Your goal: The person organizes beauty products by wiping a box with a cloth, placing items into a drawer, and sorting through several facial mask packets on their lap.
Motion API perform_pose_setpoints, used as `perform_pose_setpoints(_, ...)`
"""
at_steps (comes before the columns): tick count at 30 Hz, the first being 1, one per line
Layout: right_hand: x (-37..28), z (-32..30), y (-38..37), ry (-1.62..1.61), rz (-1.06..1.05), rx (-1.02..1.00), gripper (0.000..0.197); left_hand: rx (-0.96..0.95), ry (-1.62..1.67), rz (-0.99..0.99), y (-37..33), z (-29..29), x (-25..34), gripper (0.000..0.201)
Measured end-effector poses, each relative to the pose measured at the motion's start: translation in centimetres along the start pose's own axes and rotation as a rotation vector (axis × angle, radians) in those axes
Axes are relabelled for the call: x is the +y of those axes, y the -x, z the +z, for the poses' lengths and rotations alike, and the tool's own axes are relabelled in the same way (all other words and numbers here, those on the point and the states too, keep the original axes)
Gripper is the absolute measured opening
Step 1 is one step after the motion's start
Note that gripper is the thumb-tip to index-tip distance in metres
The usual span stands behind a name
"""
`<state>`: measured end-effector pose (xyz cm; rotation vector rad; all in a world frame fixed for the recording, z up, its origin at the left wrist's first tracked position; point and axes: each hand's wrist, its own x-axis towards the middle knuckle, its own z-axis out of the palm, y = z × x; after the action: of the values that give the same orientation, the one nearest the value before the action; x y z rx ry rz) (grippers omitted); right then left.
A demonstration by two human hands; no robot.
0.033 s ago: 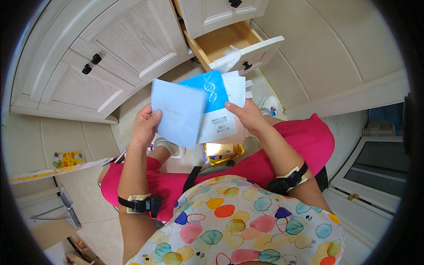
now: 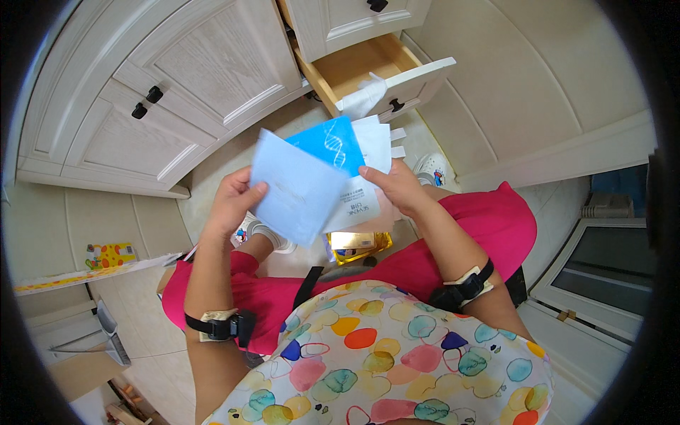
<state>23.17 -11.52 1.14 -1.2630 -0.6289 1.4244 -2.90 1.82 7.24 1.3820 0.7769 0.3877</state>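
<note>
My left hand [image 2: 237, 202] pinches the left edge of a flat light-blue packet [image 2: 297, 190], thumb on top. To its right, my right hand [image 2: 402, 188] grips several flat packets spread like a fan. Among them are a bright blue packet [image 2: 333, 145] with a white helix drawing, a white packet [image 2: 354, 207] with dark print and a pale pink one [image 2: 387, 210] at the back. The light-blue packet lies in front of parts of the bright blue and white ones. On the floor below are gold and yellow packages [image 2: 354, 244], partly hidden by my clothes.
Ahead, a wooden drawer [image 2: 375, 60] stands pulled out, with a white cloth-like piece [image 2: 365, 98] over its front corner. Pale cabinet doors [image 2: 212, 64] with black knobs fill the upper left. A wall panel [image 2: 524, 78] rises at the right. My knees flank the floor packages.
My left hand has shifted slightly right and up, turning the light-blue packet so its top leans left. It covers more of the bright blue packet, which has also tilted a little.
</note>
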Motion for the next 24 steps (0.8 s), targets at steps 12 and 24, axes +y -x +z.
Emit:
perform_pose_setpoints(12,-0.2,0.0,0.7,0.219,0.088,-0.374,0.034,-0.627,-1.185,0.613,-3.9,6.9,6.5,0.017)
perform_pose_setpoints(24,-0.1,-0.2,0.9,-0.022,0.25,-0.396,0.041,-0.444,-1.168,0.39,-3.9,7.3,5.2,0.068)
